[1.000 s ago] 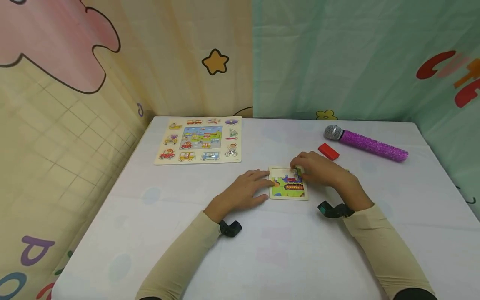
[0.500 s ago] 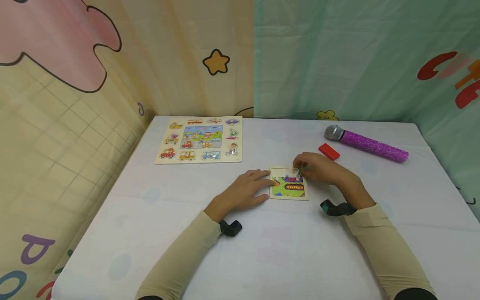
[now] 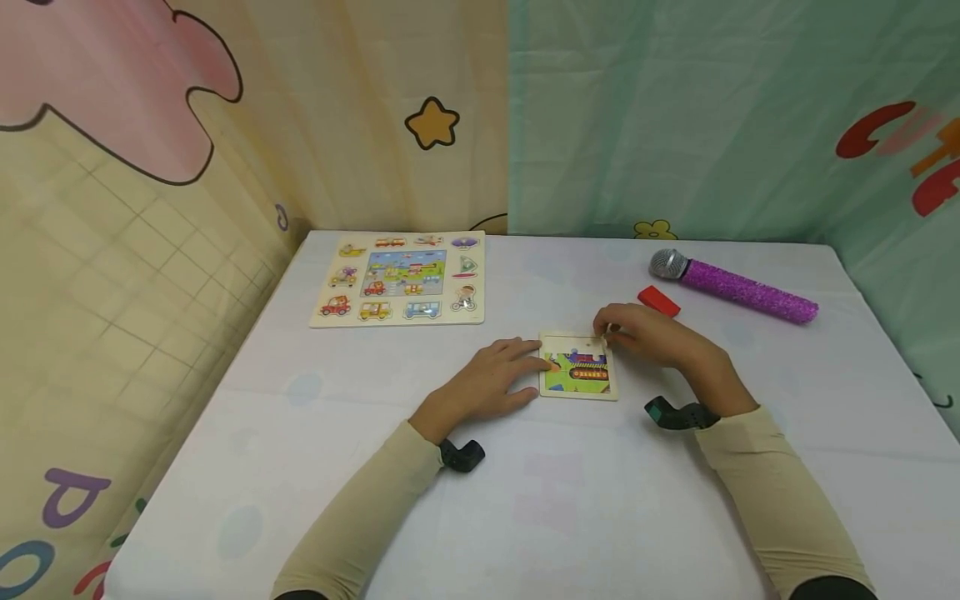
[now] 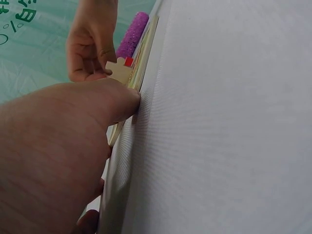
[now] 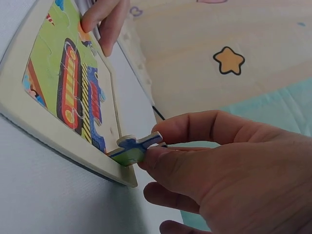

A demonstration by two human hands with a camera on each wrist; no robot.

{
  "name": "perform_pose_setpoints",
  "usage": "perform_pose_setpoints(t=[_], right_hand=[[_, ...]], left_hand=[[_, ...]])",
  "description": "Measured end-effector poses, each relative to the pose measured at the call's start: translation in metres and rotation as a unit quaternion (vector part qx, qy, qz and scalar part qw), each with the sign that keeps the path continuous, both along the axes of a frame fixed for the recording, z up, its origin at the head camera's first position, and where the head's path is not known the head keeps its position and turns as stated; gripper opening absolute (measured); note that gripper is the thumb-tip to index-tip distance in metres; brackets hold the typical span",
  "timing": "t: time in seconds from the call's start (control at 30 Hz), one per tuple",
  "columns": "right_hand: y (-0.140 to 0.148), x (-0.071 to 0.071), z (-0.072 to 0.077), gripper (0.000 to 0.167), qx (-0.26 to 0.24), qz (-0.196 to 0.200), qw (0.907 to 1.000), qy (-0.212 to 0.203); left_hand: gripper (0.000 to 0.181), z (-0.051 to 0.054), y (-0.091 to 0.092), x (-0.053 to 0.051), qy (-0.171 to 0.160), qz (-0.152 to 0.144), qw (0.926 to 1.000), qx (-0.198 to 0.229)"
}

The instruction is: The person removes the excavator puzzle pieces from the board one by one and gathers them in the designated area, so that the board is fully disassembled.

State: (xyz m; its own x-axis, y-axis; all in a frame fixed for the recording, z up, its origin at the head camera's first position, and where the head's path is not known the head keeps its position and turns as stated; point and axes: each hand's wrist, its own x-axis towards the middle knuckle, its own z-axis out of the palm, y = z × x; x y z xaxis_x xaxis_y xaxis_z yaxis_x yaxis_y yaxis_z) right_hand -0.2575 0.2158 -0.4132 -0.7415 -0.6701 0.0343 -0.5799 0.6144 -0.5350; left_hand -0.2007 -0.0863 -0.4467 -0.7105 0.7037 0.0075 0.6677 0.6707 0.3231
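A small jigsaw in a pale wooden frame (image 3: 579, 395) lies on the table, its picture showing an orange and purple vehicle on green. My left hand (image 3: 491, 382) rests at its left edge with spread fingers, two fingertips on the frame. At the upper right corner, my right hand (image 3: 648, 337) pinches a puzzle piece (image 5: 132, 152) between thumb and index finger; in the right wrist view the piece stands tilted at the frame's corner. Bare wood shows along the upper part of the jigsaw. In the left wrist view the piece's plain back (image 4: 120, 71) is visible.
A larger vehicle puzzle board (image 3: 397, 320) lies at the back left. Behind my right hand is a red block (image 3: 659, 301), and beyond it a purple glittery microphone (image 3: 738, 289). Curtains stand behind the white table (image 3: 555, 517).
My right hand has shifted slightly right, from over the upper right part of the jigsaw to its corner, with the piece still pinched. The left hand has stayed in place.
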Motion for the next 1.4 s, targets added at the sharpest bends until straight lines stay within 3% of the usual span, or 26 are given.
perform_pose_setpoints(t=[0.2, 0.47, 1.1, 1.27, 1.4], right_hand=[[0.000, 0.000, 0.000, 0.021, -0.002, 0.003, 1.0000, 0.008], [0.007, 0.001, 0.006, 0.018, 0.003, -0.046, 0.9987, -0.022], [0.008, -0.002, -0.009, 0.011, -0.037, -0.085, 0.9946, -0.046], [0.009, -0.001, -0.007, 0.010, -0.048, -0.098, 0.9919, -0.065], [0.013, -0.001, -0.002, 0.015, -0.088, -0.105, 0.9858, -0.097]], left_hand=[[0.044, -0.001, 0.000, 0.000, 0.000, 0.001, 1.0000, -0.002], [0.045, -0.001, 0.000, 0.000, -0.002, 0.002, 1.0000, -0.004], [0.045, -0.002, 0.000, -0.001, 0.004, -0.003, 1.0000, -0.005], [0.045, -0.001, 0.000, -0.001, -0.001, -0.003, 1.0000, -0.005], [0.045, -0.001, -0.001, -0.001, 0.000, -0.004, 1.0000, -0.005]])
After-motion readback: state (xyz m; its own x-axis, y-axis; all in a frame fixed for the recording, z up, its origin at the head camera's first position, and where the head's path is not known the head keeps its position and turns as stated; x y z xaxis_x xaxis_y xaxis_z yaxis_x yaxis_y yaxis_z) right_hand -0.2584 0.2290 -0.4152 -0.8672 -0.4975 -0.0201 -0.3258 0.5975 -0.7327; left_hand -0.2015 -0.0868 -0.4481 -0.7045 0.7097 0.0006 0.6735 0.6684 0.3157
